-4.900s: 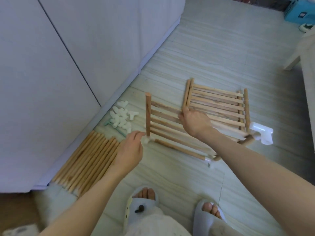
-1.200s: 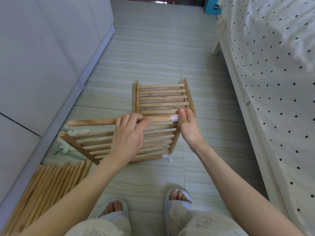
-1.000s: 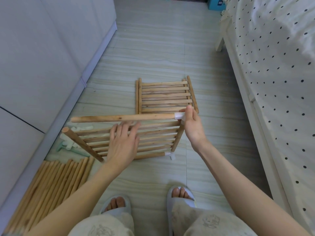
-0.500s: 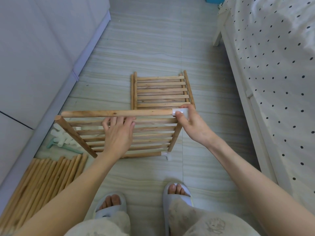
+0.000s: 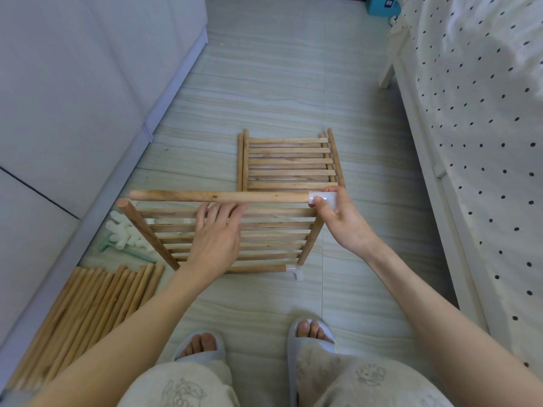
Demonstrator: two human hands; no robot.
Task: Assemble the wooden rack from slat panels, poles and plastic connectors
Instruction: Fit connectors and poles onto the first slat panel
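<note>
Within the right grip (image 5: 340, 218): the white connector (image 5: 323, 198).

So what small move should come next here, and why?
Probably fetch a connector from the white pile for the horizontal pole's bare left end. The right hand grips the white connector at its other end; the left hand is free.

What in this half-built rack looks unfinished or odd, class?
The top pole has a connector only at its right end, gripped by the right hand. Its left end is bare and sits apart from the leaning upright, which is also uncapped. The left hand rests on the slats.
</note>
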